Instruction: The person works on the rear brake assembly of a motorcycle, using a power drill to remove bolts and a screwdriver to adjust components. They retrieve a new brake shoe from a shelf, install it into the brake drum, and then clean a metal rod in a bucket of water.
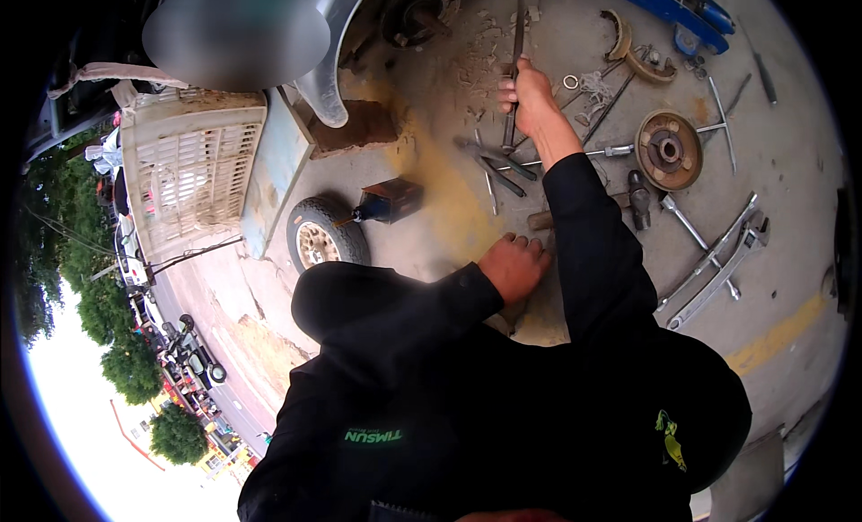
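Observation:
My right hand [536,100] is closed around a long, flat, dark metal bar [518,39], perhaps a file or a tyre lever, held upright in the picture over the concrete floor. Lower down, in front of my body, my left hand [516,267] is curled into a fist; whatever its fingers may hold is hidden. Just beyond the left knuckles lies a hammer [639,201], its wooden handle partly covered by my right sleeve. Pliers with dark grips [509,169] rest below the bar. Two curved brake shoes [652,70] and a rusty brake drum [667,150] lie to the right.
An adjustable wrench [725,266], a cross wrench [696,224] and a T-handle wrench [724,127] lie at right. A blue jack [675,12] is at the far right. To the left are a small wheel [325,235], a dark container [391,201] and a plastic crate [193,167].

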### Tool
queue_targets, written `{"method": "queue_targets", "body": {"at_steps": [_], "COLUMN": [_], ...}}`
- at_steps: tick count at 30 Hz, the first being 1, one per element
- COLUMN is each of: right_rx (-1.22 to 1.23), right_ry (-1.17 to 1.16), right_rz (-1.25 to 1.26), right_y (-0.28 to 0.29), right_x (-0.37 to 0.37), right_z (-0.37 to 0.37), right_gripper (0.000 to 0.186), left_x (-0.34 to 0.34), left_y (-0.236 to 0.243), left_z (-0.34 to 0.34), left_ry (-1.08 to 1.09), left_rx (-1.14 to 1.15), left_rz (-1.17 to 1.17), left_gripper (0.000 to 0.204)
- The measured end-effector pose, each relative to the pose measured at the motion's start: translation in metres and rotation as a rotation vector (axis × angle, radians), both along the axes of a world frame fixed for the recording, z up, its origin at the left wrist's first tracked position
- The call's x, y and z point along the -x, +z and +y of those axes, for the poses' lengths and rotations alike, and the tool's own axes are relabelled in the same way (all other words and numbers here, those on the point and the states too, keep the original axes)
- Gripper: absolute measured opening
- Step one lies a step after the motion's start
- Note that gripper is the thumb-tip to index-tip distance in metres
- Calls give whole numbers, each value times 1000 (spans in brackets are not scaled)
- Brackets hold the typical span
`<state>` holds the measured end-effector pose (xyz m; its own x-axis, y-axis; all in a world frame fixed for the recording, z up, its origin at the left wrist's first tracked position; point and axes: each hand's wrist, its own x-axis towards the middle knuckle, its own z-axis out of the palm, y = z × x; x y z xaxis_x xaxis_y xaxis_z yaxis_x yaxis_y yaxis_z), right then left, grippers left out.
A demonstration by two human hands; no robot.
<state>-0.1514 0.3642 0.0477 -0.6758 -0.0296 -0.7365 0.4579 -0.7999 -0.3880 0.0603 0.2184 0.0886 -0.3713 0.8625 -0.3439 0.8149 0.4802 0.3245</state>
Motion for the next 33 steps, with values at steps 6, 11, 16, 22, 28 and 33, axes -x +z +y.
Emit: {"method": "queue_targets", "body": {"at_steps": [6, 11, 16, 22, 28, 33], "right_rx": [230, 307, 59, -194, -697, -668], "right_ry": [104, 358, 526, 644, 481, 594], "right_rz": [77, 112, 233, 281, 302, 685], "right_y": [-22, -13, -7, -2, -24, 26], "right_x": [-8, -16, -33, -43, -28, -44], "right_z": [-15, -32, -60, -92, -87, -77], "right_gripper": [28, 28, 25, 29, 28, 27], "left_x": [6, -3, 0, -5, -6, -6], "left_y": [7, -2, 7, 7, 15, 13], "left_z": [1, -9, -12, -17, -20, -13], "left_ry": [-42, 66, -10, 137, 64, 51], "left_rx": [65, 1, 58, -94, 7, 21], "left_rz": [22, 33, -44, -6, 53, 34], "left_gripper": [20, 17, 20, 17, 14, 16]}}
